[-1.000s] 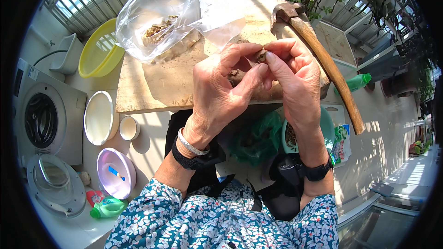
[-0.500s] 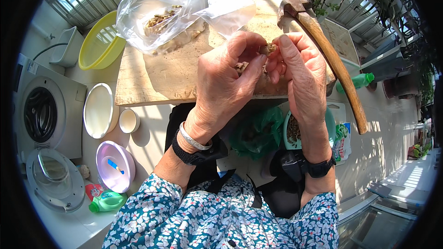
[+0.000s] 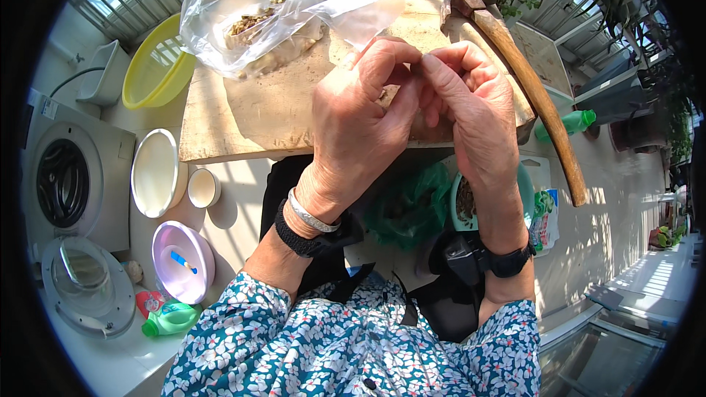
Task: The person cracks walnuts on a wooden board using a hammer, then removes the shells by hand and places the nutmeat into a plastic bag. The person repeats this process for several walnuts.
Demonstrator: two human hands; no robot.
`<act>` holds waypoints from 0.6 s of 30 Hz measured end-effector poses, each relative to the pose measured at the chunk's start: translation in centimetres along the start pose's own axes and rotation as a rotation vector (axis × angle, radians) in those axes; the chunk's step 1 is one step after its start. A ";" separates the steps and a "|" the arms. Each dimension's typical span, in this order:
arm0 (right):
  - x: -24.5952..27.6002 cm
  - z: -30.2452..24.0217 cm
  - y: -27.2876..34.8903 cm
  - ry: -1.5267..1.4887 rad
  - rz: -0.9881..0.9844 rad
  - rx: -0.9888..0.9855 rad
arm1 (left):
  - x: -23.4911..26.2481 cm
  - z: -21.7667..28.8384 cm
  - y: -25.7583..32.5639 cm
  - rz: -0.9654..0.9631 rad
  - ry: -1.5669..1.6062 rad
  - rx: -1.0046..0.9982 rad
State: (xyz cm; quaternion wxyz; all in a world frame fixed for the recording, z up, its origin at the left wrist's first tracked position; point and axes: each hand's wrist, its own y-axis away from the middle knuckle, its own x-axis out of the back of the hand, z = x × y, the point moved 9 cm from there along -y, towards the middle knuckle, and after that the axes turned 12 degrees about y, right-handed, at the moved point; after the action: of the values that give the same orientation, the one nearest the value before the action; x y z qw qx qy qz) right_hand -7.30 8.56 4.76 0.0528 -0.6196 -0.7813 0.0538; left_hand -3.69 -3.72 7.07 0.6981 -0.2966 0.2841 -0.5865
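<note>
**Two hands pinched together over the wooden board**

I see two hands, both raised over the board. Left hand [image 3: 360, 114] and right hand [image 3: 471, 103] meet fingertip to fingertip, closed on one small brownish bit [image 3: 384, 93] between them; it's mostly hidden, so I can't tell what it is or which hand really grips it.

Counts, quick: one wooden board [image 3: 257, 114], one clear plastic bag [image 3: 257, 7] lying on its far left part with brown pieces inside, one hammer [image 3: 515, 66] with a long wooden handle, head at the board's far right corner, handle running down toward my right. Left of the board: one yellow basin [image 3: 151, 70], one white plate [image 3: 153, 173], one small white cup [image 3: 202, 187], one lilac bowl [image 3: 180, 261], one green bottle [image 3: 169, 320] lying down. Right side: a second green bottle [image 3: 570, 123], one teal bowl [image 3: 526, 198] with dark bits, one green bag [image 3: 412, 209] under the wrists.

Surface is pale floor, sunlit. One washing machine [image 3: 62, 176] at left, barred windows beyond, potted plants at far right.
</note>
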 end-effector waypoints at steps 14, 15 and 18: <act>-0.2 0.6 0.1 -0.045 0.024 -0.019 | -0.3 0.8 0.1 0.004 -0.156 -0.097; -0.3 0.7 0.0 -0.055 0.029 -0.021 | -0.4 0.9 0.1 0.001 -0.173 -0.096; -0.3 0.8 0.1 -0.072 0.066 -0.025 | -0.5 1.2 0.0 0.002 -0.207 -0.089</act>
State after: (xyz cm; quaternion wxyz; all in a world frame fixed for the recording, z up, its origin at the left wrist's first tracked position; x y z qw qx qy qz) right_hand -7.26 8.25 4.00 0.0153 -0.6433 -0.7625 0.0681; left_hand -2.90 -3.15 7.91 0.7102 -0.3863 0.2365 -0.5389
